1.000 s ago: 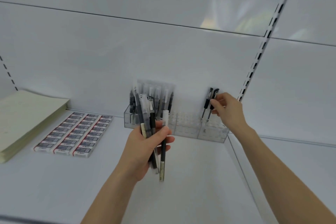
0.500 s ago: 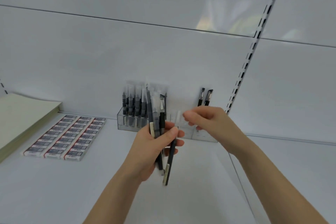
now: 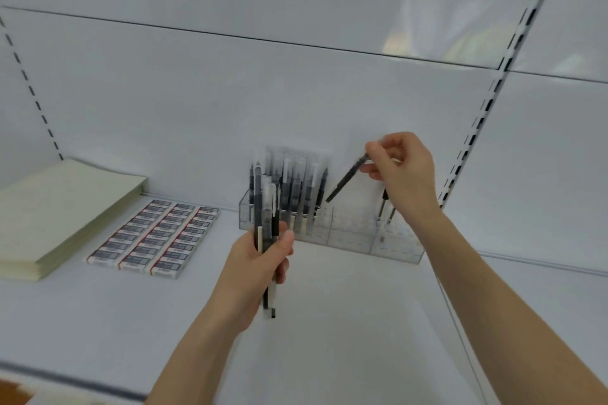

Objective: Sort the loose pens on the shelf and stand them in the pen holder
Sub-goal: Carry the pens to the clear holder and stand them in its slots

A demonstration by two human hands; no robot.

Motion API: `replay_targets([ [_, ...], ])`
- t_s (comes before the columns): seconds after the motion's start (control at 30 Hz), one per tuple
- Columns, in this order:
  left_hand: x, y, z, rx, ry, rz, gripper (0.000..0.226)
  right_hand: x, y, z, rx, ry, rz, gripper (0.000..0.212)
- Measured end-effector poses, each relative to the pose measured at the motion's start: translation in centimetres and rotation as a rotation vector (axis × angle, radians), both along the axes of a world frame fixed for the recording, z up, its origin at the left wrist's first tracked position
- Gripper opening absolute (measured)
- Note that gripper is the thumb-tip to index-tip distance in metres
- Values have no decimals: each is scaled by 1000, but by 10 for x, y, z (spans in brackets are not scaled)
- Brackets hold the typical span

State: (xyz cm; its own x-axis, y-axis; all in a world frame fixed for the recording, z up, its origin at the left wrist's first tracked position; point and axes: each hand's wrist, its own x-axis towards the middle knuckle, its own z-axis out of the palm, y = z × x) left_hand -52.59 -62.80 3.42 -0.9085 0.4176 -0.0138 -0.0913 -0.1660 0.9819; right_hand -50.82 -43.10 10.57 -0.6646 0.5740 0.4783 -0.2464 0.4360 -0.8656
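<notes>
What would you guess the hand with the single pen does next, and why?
Probably the right hand tips the dark pen upright and lowers its point into a free hole in the clear pen holder, beside the standing pens. The pen hangs tilted above the holder, pinched at its top, point aimed there, and the left hand holds a bundle of pens.

The left hand (image 3: 260, 260) holds a bunch of pens (image 3: 266, 217). The right hand (image 3: 401, 168) pinches one black pen (image 3: 345, 181), tilted above the clear pen holder (image 3: 348, 233).

A stationery shop (slotted shelving (image 3: 475, 128)); boxed erasers (image 3: 154, 237) in rows.
</notes>
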Motion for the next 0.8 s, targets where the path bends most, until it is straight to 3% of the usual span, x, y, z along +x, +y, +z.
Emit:
replay_targets([
  [0.23, 4, -6, 5, 26, -1, -33, 12, -33, -8, -5, 194, -84, 25, 20],
  [0.47, 2, -5, 2, 85, -28, 22, 7, -41, -12, -7, 304, -213, 77, 12],
  [0.7, 3, -4, 0, 154, -79, 16, 6, -41, -14, -36, 269, -362, 108, 11],
  [0.8, 4, -4, 2, 166, -73, 1, 7, -23, -15, -36, 162, -240, 41, 5],
])
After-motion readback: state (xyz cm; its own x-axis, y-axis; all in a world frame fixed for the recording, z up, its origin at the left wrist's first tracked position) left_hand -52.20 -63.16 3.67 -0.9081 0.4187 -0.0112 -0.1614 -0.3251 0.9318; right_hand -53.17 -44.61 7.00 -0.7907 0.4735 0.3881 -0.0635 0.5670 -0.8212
